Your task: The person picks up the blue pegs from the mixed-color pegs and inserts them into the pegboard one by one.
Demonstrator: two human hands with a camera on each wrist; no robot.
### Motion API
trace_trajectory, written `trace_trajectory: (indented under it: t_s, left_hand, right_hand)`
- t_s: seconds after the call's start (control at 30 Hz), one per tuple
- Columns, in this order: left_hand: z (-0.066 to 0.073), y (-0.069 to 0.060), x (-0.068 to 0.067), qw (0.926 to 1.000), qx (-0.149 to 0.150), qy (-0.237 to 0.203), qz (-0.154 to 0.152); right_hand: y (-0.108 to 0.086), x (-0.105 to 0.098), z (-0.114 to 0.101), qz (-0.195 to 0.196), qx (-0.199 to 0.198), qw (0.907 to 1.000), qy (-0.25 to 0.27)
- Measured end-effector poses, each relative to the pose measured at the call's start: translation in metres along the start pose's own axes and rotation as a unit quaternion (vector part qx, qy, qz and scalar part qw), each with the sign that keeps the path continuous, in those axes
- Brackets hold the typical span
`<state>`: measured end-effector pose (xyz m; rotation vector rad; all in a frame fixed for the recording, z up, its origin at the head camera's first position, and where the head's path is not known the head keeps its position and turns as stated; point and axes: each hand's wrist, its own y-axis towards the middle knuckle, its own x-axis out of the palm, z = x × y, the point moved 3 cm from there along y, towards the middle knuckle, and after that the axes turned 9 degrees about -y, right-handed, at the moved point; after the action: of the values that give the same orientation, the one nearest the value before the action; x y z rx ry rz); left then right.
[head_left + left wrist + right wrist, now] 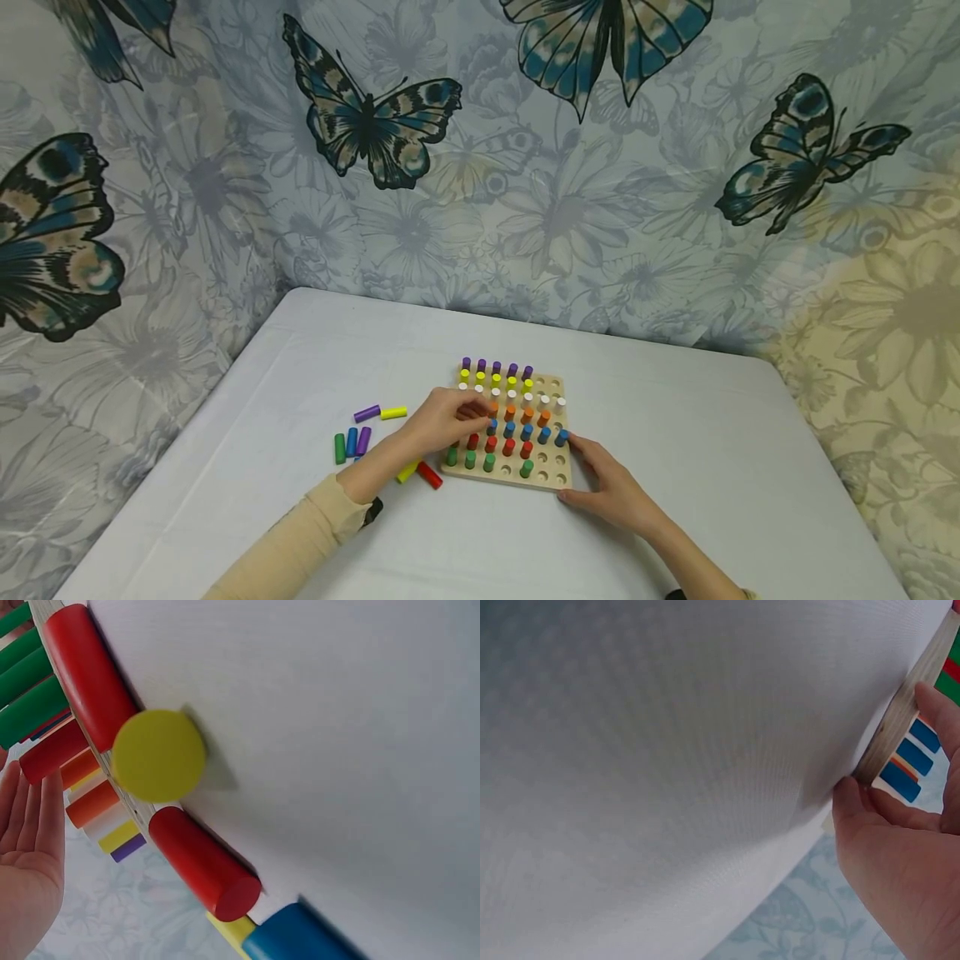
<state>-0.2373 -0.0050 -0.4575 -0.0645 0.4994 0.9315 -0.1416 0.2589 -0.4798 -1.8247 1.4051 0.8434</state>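
Observation:
A wooden pegboard lies on the table with rows of purple, yellow, white, orange, blue, red and green pegs. My left hand reaches over its left part, fingertips by the orange peg at the visible left end of that row. Whether the fingers pinch a peg cannot be seen; in the left wrist view a red peg covers their tips. At the board's right side, my right hand holds the edge, thumb by the near corner and a finger beside the end blue peg.
Loose pegs lie left of the board: a purple peg, a yellow peg, a green peg and several others. A red peg lies close to the board's near left corner. Butterfly-patterned cloth hangs behind the white table.

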Motion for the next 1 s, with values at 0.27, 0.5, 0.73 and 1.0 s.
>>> trace_trajectory:
  t_s: [0.27,0.5,0.73,1.0]
  left_hand:
    - [-0.003,-0.008,-0.007,0.9902,-0.062,-0.121,0.035]
    - [-0.003,-0.015,-0.014,0.9732,-0.098,-0.2,0.057]
    - [-0.007,-0.024,-0.026,0.9557,-0.118,-0.258,0.078]
    - [-0.013,-0.04,-0.037,0.9488,-0.153,-0.252,0.113]
  right_hand:
    - [0.0,-0.001,-0.001,-0.002,0.004,1.0,-0.002]
    - [0.0,-0.002,-0.001,-0.001,0.002,1.0,-0.005]
    - [0.001,-0.001,0.0,-0.003,0.001,1.0,-0.005]
    - [0.001,0.0,0.0,-0.001,0.004,1.0,-0.002]
